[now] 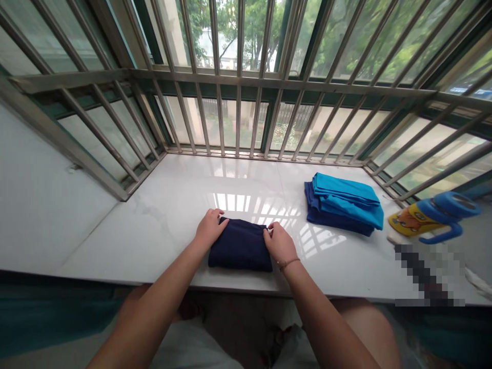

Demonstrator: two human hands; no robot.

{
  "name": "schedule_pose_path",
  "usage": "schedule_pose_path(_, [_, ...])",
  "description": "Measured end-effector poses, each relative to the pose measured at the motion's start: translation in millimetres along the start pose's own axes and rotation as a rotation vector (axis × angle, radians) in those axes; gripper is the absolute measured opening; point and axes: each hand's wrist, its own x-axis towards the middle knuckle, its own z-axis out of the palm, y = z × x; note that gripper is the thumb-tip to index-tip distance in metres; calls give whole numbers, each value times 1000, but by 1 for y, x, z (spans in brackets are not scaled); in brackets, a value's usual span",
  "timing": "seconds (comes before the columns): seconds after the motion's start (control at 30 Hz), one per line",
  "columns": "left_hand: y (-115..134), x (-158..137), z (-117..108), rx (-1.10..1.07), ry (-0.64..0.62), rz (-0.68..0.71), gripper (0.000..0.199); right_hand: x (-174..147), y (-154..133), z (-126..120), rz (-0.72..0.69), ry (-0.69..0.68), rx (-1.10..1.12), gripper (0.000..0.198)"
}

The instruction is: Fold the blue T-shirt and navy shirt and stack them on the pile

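Observation:
A folded navy blue cloth [240, 246] lies flat near the front edge of the white ledge, in a neat rectangle. My left hand [209, 226] pinches its far left corner, thumb on top and fingers curled beyond the edge. At the far right corner, my right hand [280, 243] grips the fabric between thumb and fingers; a thin bracelet circles that wrist. To the right sits a stack of folded cloths, with bright blue fabric [349, 197] on top and darker blue fabric [336, 223] underneath.
A yellow and blue bottle [418, 218] with a handle stands at the right of the glossy white ledge [154, 241]. Beside it is a pixelated dark object [423, 274]. Metal window bars [238, 118] enclose the back and sides.

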Motion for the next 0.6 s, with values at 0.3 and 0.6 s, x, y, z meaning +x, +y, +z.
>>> schedule_pose_path(0.3, [-28,-31,-14,-44,14,-123,43,-29,1,8,73,-135,-45,46])
schedule_pose_path(0.6, [-9,-37,-10,54,-37,-135,42,-19,0,7,-29,-169,358,25])
